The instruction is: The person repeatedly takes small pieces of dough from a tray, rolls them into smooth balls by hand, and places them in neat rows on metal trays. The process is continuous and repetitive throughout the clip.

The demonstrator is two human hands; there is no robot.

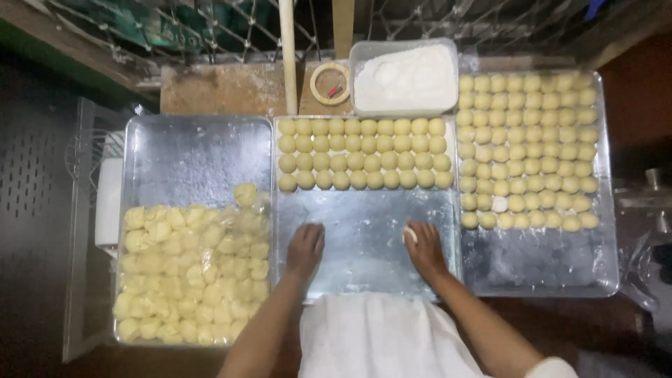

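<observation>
My left hand (305, 249) presses palm-down on the bare floured part of the middle metal tray (364, 269); a dough piece may lie under it, hidden. On the same tray, my right hand (423, 248) cups a pale dough piece (409, 235) near the right edge. Several rows of round yellow dough balls (364, 154) fill the far half of this tray. The left tray (189, 150) holds a heap of rough-cut dough pieces (189, 269) in its near half.
The right tray (539, 262) carries several rows of finished balls (528, 150). A tub of white flour (404, 78) stands behind the middle tray, beside a roll of tape (330, 83) and a pale upright pole (288, 56). My white apron (378, 339) hangs at the near edge.
</observation>
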